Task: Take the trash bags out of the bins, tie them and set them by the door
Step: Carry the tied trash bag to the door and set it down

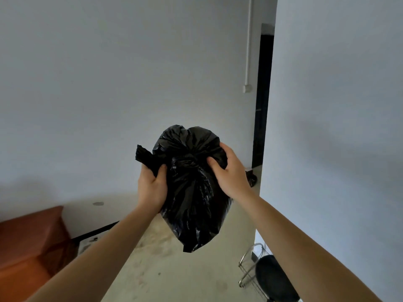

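1. The black trash bag [192, 192] was held up in mid-air in front of the person, clear of the floor [170, 269]; its neck looked bunched into a knot near the top.
2. Left hand [151, 186] was clamped around a twisted tail of plastic sticking out to the left; right hand [229, 171] was pinching the bag just beside the knot.
3. A reddish-brown sofa [26, 243] sat low left; a dark doorway [262, 101] was further back on the right.
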